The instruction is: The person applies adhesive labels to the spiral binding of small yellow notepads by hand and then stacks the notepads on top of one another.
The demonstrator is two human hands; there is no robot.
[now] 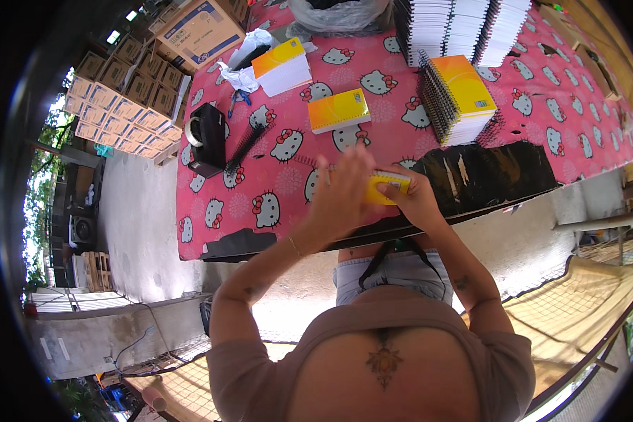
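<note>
Across the pink-covered desk (235,204), the white notebook columns (450,32), beyond and right of the lone yellow pad (338,110), could topple, I judge, if the desk were knocked. The coil-edged yellow stack (468,98), right of the lone yellow pad, might slide for the same reason.

The left hand (341,186), nearer the person than that pad, is spread with fingers straight and holds nothing visible; whether it touches anything I cannot tell. The right hand (416,200), nearer and rightward of the same pad, has its grip closed on the held yellow pad (378,195), thumb across the top. If that thumb eased, the held yellow pad could slip and fall.

Counted: one desk; cartons (130,105) far left of the lone yellow pad, too overlapped to number; three white columns; two yellow stacks, the second (281,67) beyond and left of it; one black tape dispenser (207,141), left; two hands; one lone pad, one held; one bundle of black coils (246,146), left and nearer.
</note>
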